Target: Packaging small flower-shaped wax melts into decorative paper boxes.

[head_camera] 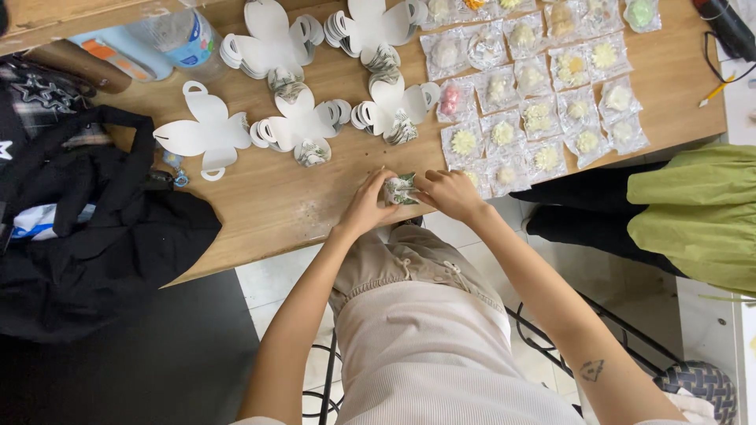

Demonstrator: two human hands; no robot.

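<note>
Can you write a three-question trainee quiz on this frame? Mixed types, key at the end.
1. True or false: the left hand and the right hand both grip the small patterned box.
2. What lies in rows on the right part of the wooden table? A) clear packets with small pastries B) metal screws C) folded towels
3. Fill in: the black bag rests on the table's ___ end as the camera sees it.

Key: 1 true; 2 A, the clear packets; 3 left. The flat white cut-out lies just to the right of the bag.
</note>
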